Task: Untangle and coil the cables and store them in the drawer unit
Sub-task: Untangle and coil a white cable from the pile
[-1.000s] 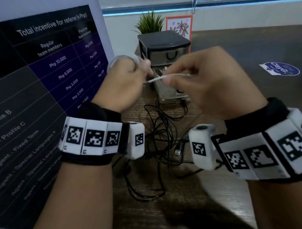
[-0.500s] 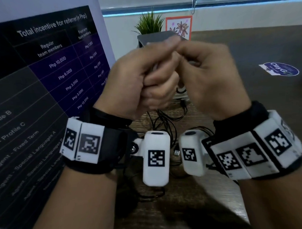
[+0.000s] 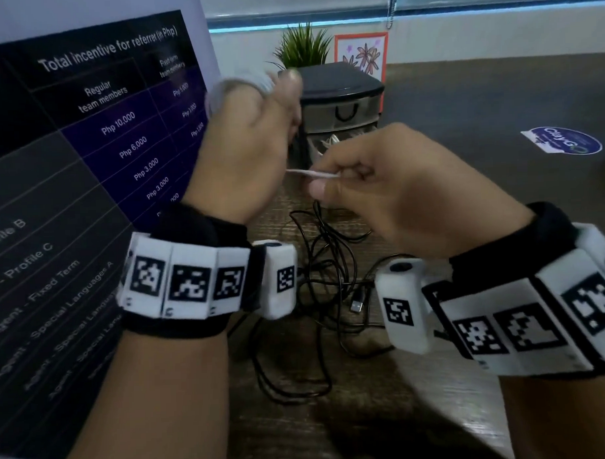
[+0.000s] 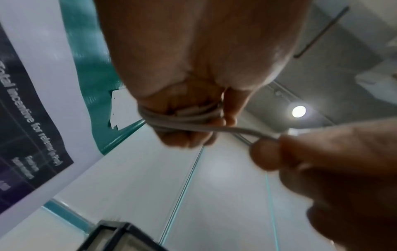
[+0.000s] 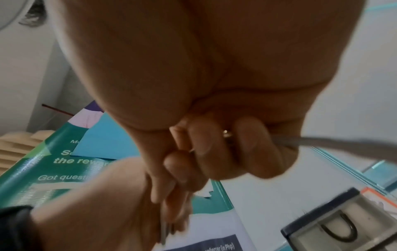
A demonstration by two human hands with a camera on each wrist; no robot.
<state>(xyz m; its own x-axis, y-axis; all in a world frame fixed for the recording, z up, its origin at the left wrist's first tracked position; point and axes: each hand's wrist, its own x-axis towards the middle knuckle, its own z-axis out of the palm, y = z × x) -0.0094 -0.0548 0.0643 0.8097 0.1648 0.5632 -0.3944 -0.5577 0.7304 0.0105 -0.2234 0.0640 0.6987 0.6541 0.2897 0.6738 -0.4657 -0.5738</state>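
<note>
My left hand is raised in front of the drawer unit and grips a coil of white cable wound round its fingers; the turns show plainly in the left wrist view as the white cable. My right hand, lower and to the right, pinches the free end of the white cable between thumb and fingers. A tangle of black cables with a USB plug lies on the wooden table below both hands. The dark drawer unit stands behind, one lower drawer pulled out.
A large printed banner stands close on the left. A small potted plant and a framed flower picture sit behind the drawer unit. A round sticker lies on the dark surface at right.
The hands, pressed together half a second ago, have parted. My left hand rose with the coil and my right hand dropped lower right, drawing the white cable end taut.
</note>
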